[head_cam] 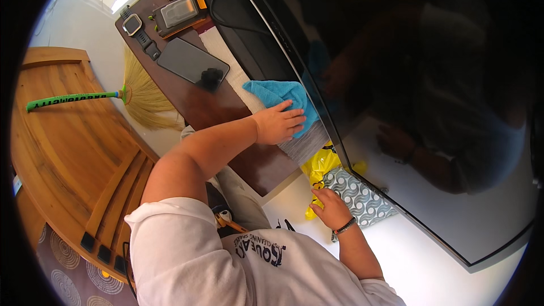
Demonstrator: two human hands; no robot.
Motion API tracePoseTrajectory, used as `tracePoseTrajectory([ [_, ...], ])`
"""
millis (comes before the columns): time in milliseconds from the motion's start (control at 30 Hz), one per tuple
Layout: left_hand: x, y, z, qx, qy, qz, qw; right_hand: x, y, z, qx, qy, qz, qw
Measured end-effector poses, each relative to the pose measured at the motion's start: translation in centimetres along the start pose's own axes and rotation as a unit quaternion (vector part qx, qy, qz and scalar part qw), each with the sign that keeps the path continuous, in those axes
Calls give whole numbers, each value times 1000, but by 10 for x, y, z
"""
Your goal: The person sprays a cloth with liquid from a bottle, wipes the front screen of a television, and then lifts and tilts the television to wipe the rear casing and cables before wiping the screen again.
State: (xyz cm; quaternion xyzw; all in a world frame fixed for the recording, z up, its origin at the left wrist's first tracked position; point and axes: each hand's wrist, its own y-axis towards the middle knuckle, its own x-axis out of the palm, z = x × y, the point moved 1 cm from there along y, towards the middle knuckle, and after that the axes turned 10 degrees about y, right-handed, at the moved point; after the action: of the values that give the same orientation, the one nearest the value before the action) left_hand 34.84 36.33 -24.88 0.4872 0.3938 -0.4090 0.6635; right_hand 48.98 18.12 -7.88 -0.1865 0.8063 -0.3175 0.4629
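My left hand (pixel 280 123) lies on a folded blue cloth (pixel 272 91), fingers spread over it, against the lower edge of a large television (pixel 382 106). Under the cloth, a woven runner (pixel 231 66) covers part of a dark wooden table (pixel 212 106). My right hand (pixel 333 210), with a bead bracelet at the wrist, holds nothing I can see, its thumb and fingers apart. It is beside a yellow plastic bag (pixel 318 163) and a grey-and-white patterned package (pixel 352 195); whether it touches them I cannot tell.
On the table are a smartphone (pixel 193 63), a smartwatch (pixel 138 29) and two black cases (pixel 180 12) with orange latches. A broom (pixel 144 89) with a green handle leans near wooden furniture (pixel 76 123) on the left. A black television base (pixel 250 42) stands behind the screen.
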Motion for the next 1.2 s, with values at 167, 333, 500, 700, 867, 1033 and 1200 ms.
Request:
tracePoseTrajectory([
  [167, 1, 7, -20, 84, 20, -95, 992, 0, 2, -2, -11, -4, -3, 1000],
  [333, 20, 32, -10, 31, 55, -93, 994, 1, 4, -1, -7, -8, -2, 1000],
  [500, 22, 63, 1, -252, 11, -111, 961, 3, 8, -1, -29, -5, 4, 1000],
  [700, 19, 39, 4, -245, 32, 27, 969, -3, 7, 0, -38, -4, 8, 999],
  [867, -3, -4, 0, -28, 39, -49, 998, 0, 6, 8, -25, 2, -3, 1000],
  [1033, 21, 28, -9, -22, 38, -91, 995, -5, 15, 7, -40, 8, -9, 999],
  [1200, 9, 61, -25, -143, 22, -142, 979, -11, 17, 6, -13, -7, -12, 1000],
])
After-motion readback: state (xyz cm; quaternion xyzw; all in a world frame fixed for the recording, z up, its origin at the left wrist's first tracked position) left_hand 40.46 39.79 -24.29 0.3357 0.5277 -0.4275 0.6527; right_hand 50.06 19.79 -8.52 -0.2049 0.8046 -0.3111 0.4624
